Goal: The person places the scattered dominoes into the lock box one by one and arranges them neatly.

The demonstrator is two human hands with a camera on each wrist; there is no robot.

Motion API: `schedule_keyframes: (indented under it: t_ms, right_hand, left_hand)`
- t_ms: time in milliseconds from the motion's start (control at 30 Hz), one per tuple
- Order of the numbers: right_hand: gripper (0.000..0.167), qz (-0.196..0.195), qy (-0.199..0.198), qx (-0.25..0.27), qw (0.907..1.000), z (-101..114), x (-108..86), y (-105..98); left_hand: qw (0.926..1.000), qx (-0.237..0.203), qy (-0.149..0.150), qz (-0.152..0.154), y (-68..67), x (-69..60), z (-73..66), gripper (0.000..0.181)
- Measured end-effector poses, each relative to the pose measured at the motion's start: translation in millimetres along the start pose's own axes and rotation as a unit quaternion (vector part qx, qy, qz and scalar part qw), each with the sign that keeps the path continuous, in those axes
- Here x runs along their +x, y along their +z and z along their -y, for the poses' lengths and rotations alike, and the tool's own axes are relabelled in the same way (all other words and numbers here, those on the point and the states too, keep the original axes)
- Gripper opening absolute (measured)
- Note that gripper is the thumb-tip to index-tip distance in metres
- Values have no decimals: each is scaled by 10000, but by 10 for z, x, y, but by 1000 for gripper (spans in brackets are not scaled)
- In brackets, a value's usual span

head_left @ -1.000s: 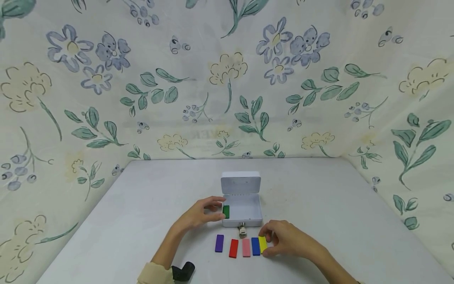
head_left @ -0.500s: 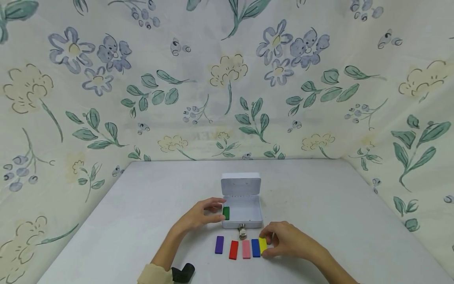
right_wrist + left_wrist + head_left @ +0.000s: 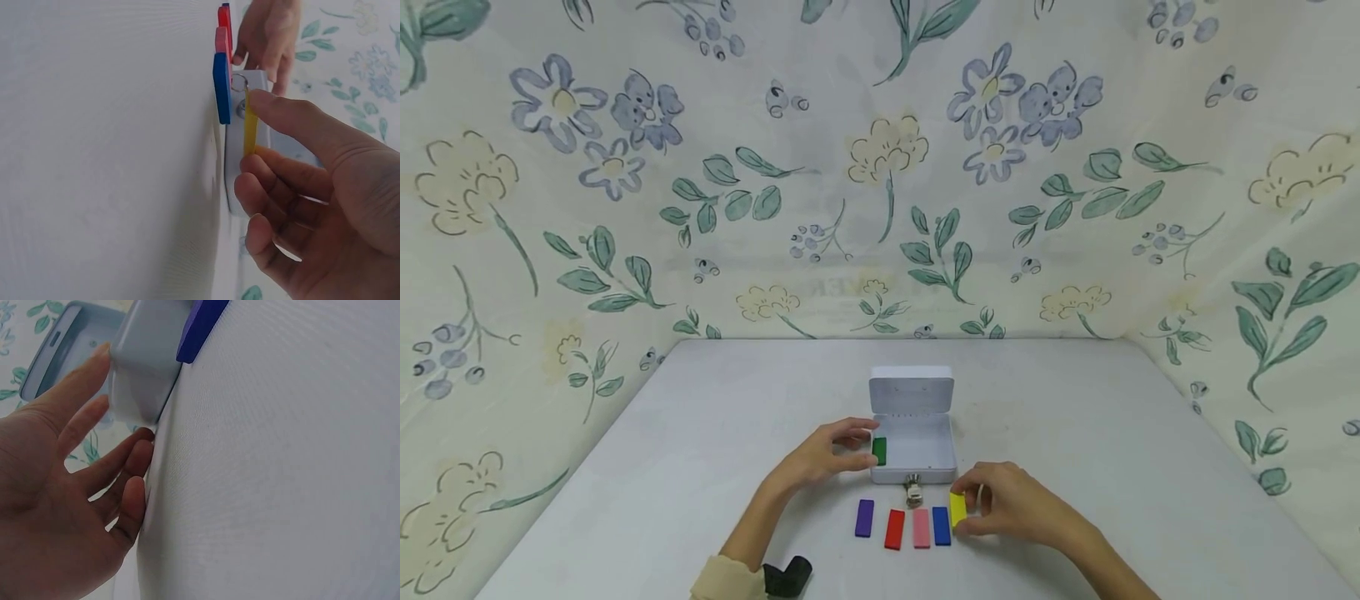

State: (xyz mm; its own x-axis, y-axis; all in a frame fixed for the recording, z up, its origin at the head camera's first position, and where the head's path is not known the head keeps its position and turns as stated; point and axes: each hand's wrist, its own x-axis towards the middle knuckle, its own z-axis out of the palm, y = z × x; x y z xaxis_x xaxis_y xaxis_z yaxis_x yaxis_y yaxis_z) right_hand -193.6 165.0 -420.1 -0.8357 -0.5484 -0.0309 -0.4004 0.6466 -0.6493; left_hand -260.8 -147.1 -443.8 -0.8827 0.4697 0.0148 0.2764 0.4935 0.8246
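Observation:
My right hand [image 3: 1011,504] pinches a flat yellow block [image 3: 958,509] between thumb and fingers, just right of the blue block [image 3: 942,526]. In the right wrist view the yellow block [image 3: 250,128] stands off the table surface. The small white metal box [image 3: 917,473] has its lid [image 3: 912,392] raised. A green block [image 3: 879,451] lies at the left inside it. With loosely bent fingers, my left hand [image 3: 827,448] rests against the box's left side. The left wrist view has its thumb touching the box [image 3: 147,369].
Purple [image 3: 864,518], red [image 3: 894,529] and pink [image 3: 921,528] blocks lie in front of the box on the white table [image 3: 700,467]. Keys [image 3: 913,492] hang at the box's front lock. A floral cloth [image 3: 880,200] stands behind and at both sides.
The yellow block has come up off the table in my right hand, slightly away from the blue block. My left hand stays at the box.

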Motion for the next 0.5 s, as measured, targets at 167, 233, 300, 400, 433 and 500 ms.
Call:
schedule_keyframes:
  t_ms: [167, 233, 300, 400, 433, 500]
  right_hand:
    - [39, -93, -69, -6, 9999, -14, -3, -24]
    - [39, -136, -101, -42, 9998, -24, -8, -35]
    - [40, -173, -119, -67, 9998, -35, -16, -45]
    - [40, -193, -134, -92, 9997, -38, -5, -64]
    - [40, -196, -135, -106, 9997, -36, 1, -70]
    - [40, -204, -130, -124, 9996, -28, 14, -85]
  left_hand:
    - [10000, 30, -21, -14, 2, -1, 0, 56]
    - [10000, 30, -27, -17, 5, -1, 1, 56]
    - [10000, 25, -37, 0, 10, -1, 5, 56]
    - [10000, 25, -48, 8, 7, -3, 8, 56]
    - [10000, 25, -48, 11, 6, -2, 8, 56]
    - [10000, 30, -43, 1, 3, 2, 6, 56]
